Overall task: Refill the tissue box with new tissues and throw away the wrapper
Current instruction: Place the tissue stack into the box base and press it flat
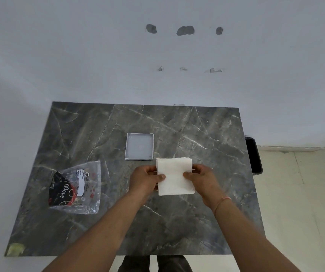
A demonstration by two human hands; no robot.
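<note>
**Both hands on the tissues, lid lying just behind**

Here we are over the table (91,134), a dark grey marble-look top with pale veins, and all the action sits at the tissues (174,176). It's a white square stack, flat, seen from above, held a little right of the table's middle.

The left hand (145,180) grips the stack's left edge, thumb laid on top, the other fingers curled out of sight along the side. The right hand (202,178) mirrors it on the right edge, thumb on the top sheet, fingers wrapped round the side. Both sets of fingers are closed onto the tissues, narrow, nothing loose. A thin pink thread (221,203) circles the right wrist.

Whether the stack rests on the table or in a box beneath it, I cannot tell; a sliver of white rim peeks out at its left side, no more.

Just beyond the tissues, off their far left corner and nearly touching, lies the lid (139,146), a shallow grey rectangular tray, hollow side up.

Well to the left of the tissues lies the wrapper (77,188), clear crinkled plastic with a black and red print reading "Dove", flat on the table, apart from both hands.

Far right of the tissues, past the table's edge, a black bin (254,156) stands on the pale floor.
</note>
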